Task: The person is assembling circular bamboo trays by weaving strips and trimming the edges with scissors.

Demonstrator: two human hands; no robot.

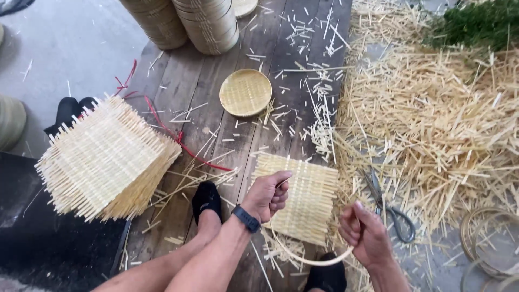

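Low in the middle of the frame my left hand is clenched on one end of a thin bamboo strip, and my right hand is curled round the other end, so the strip bows in a loop below the two fists. I judge it light and springy, likely to whip back if either end slips and to crack if bent too sharply – best held close to the ends as I have it. Just behind the hands lies a square woven mat, light, flexible, with bristly cut ends that could prick; I would lift it by its flat face. My feet in black socks sit either side. To the right, scissors lie on the straw offcuts – blades to steer clear of. Left of centre a stack of mats crowds that side. Farther up, a small round woven tray rests on the plank floor, where the boards leave more room, below stacked round baskets
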